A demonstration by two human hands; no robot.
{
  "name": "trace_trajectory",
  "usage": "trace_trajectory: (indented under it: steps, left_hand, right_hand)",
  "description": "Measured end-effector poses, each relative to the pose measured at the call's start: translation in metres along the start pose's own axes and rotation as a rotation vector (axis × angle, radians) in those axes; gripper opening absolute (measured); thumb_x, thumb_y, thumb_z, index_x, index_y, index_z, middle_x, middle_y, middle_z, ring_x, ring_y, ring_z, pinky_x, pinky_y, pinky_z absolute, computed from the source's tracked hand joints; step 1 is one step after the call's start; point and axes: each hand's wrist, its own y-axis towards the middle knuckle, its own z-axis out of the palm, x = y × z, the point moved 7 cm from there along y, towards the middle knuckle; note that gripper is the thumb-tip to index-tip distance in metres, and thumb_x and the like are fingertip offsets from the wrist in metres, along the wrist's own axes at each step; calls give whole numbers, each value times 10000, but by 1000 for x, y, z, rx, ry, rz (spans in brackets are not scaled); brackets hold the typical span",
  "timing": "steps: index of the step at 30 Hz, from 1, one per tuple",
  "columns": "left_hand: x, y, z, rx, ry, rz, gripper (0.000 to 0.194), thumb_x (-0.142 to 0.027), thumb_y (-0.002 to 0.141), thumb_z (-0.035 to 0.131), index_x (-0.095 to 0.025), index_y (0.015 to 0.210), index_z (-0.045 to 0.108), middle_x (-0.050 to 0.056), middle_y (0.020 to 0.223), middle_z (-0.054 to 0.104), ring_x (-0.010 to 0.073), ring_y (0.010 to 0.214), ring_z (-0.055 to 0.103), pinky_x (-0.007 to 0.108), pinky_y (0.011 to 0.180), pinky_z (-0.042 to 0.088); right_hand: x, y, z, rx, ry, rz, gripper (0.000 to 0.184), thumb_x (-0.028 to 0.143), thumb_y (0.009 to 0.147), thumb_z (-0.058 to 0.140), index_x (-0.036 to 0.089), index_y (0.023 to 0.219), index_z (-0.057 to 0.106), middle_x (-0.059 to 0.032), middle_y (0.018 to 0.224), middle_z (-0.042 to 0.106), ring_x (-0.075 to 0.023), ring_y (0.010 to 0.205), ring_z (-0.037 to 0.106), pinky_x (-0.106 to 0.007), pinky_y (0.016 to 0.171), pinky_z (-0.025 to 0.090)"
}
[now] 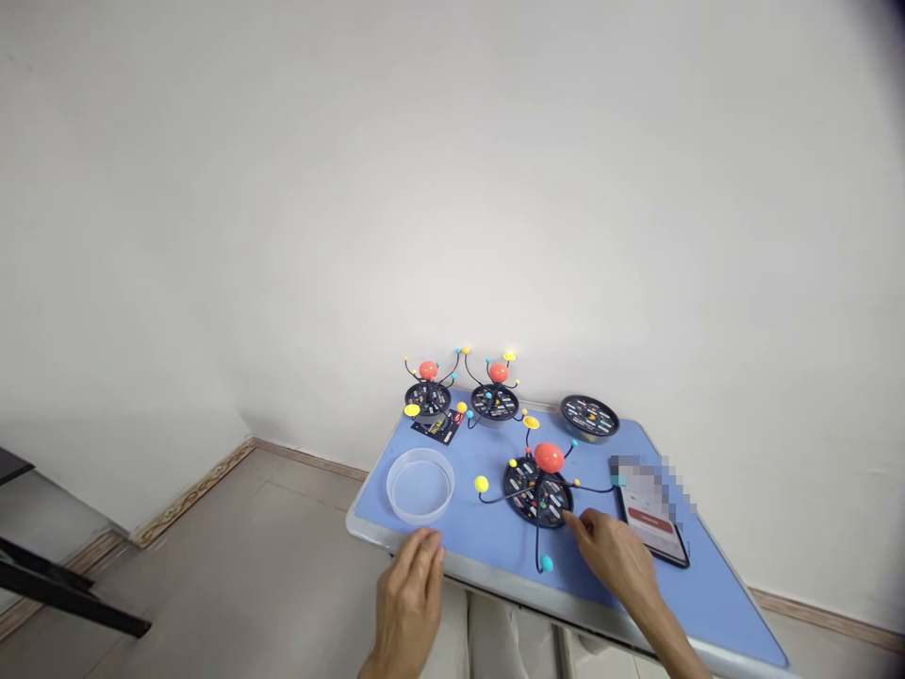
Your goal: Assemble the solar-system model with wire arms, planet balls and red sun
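My right hand [608,556] reaches over the blue table top, its fingertips at the rim of a black round base [527,490]. That base carries an orange ball [549,457] and thin dark wire arms tipped with yellow and cyan beads. The hand does not appear to grip it. My left hand [408,604] rests at the table's front edge, holding nothing. Its fingertips are just below a clear round plastic dish [419,486]. A phone [654,514] with a pixelated screen lies to the right of my right hand.
Two similar wire models [428,396] [495,396] and a black dish [589,416] with coloured pieces stand along the back of the blue table [487,556]. A small black card [438,427] lies near them. A white wall rises behind the table, with a tiled floor to the left.
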Motion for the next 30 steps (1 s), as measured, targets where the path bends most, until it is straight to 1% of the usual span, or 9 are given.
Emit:
trace_trajectory:
  steps: [3, 7, 14, 20, 22, 25, 27, 29, 30]
  left_hand:
    - [23, 17, -4, 27, 155, 9, 264, -229, 995, 459, -171, 1165, 653, 137, 1152, 681, 257, 1016, 672, 391, 821, 586]
    - [41, 27, 5, 117, 267, 16, 294, -224, 989, 443, -155, 1174, 660, 179, 1261, 606, 315, 1078, 603, 487, 833, 567]
    - [34, 26, 15, 157, 162, 10, 288, -203, 985, 436, -186, 1113, 693, 136, 1211, 624, 289, 1131, 567, 458, 868, 574]
    - [33, 28, 12, 181, 112, -25, 285, -241, 987, 446, -199, 1132, 687, 126, 1236, 630, 283, 1127, 586, 460, 880, 571]
    - [37, 39, 8, 151, 94, -53, 289, -272, 988, 446, -194, 1125, 688, 130, 1235, 633, 284, 1116, 595, 468, 889, 561]
    - [40, 73, 8, 144, 26, -97, 292, -289, 984, 444, -186, 1082, 699, 126, 1153, 673, 270, 1069, 618, 452, 911, 535]
    - [36, 102, 22, 273, -54, -114, 275, -283, 974, 456, -198, 1031, 712, 94, 1048, 708, 248, 1015, 633, 413, 924, 510]
    - [31, 127, 48, 495, -87, -165, 291, -242, 970, 435, -193, 979, 721, 82, 1012, 722, 234, 987, 634, 378, 913, 484]
    - [26, 137, 59, 558, -104, -158, 284, -222, 960, 444, -187, 963, 727, 75, 996, 730, 220, 967, 640, 343, 886, 483]
  right_hand:
    - [3, 6, 1, -12, -3, 45, 482, 448, 981, 326, 184, 861, 710, -160, 897, 764, -328, 913, 712, -351, 675, 441]
    - [5, 9, 1, -18, -10, 87, 497, 450, 978, 329, 170, 901, 732, -179, 943, 766, -335, 950, 711, -363, 713, 467]
    - [8, 10, -4, -16, -29, 106, 410, 291, 932, 356, 147, 916, 740, -184, 989, 763, -324, 970, 710, -357, 728, 478]
    - [6, 7, -5, -19, -39, 93, 401, 245, 901, 352, 124, 933, 734, -196, 984, 757, -317, 969, 711, -354, 726, 479]
    - [4, 5, -4, -19, -43, 92, 403, 243, 902, 349, 119, 932, 732, -199, 977, 757, -323, 969, 710, -360, 729, 479]
    - [1, 3, -2, -16, -48, 90, 404, 249, 905, 348, 116, 933, 729, -203, 964, 756, -329, 976, 709, -366, 738, 479]
    - [1, 1, -1, -13, -50, 88, 406, 251, 906, 346, 116, 933, 729, -204, 962, 757, -331, 975, 711, -370, 742, 480]
    - [1, -1, -1, -11, -53, 84, 410, 251, 908, 340, 121, 932, 729, -200, 965, 759, -330, 971, 712, -370, 740, 482]
    - [1, -1, -1, -10, -54, 82, 413, 251, 911, 338, 123, 929, 730, -198, 965, 760, -329, 968, 712, -370, 737, 483]
